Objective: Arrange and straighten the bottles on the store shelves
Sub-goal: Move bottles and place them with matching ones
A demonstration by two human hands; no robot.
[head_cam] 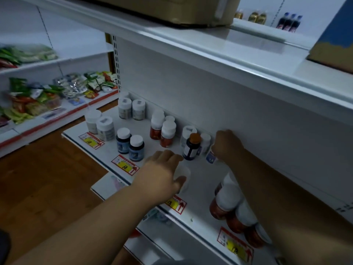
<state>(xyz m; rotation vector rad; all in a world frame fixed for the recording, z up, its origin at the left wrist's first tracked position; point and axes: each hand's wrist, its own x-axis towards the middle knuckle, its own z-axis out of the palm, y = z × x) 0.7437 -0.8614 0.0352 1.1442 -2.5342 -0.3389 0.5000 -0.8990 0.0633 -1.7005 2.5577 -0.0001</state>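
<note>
Nearest, by the shelf (193,219) front edge, the red bottles (227,199) stand in a rough line. The left hand (162,173) curls round a white-capped bottle (184,175) at mid-depth. The right hand (226,144) grips a blue-labelled bottle (211,156) near the back wall. Beside it, the orange-capped bottle (192,148) stands out of line. Farther bottle pairs (130,109) look ordered. Judgement: partly done.

Price tag (125,165) on shelf edge (107,159), just left of left hand (162,169): yellow panel, "68", red arrow. Tag (175,204) just below that hand: possibly "18", partly covered. Remaining tags and bottle labels too blurred to read.
</note>
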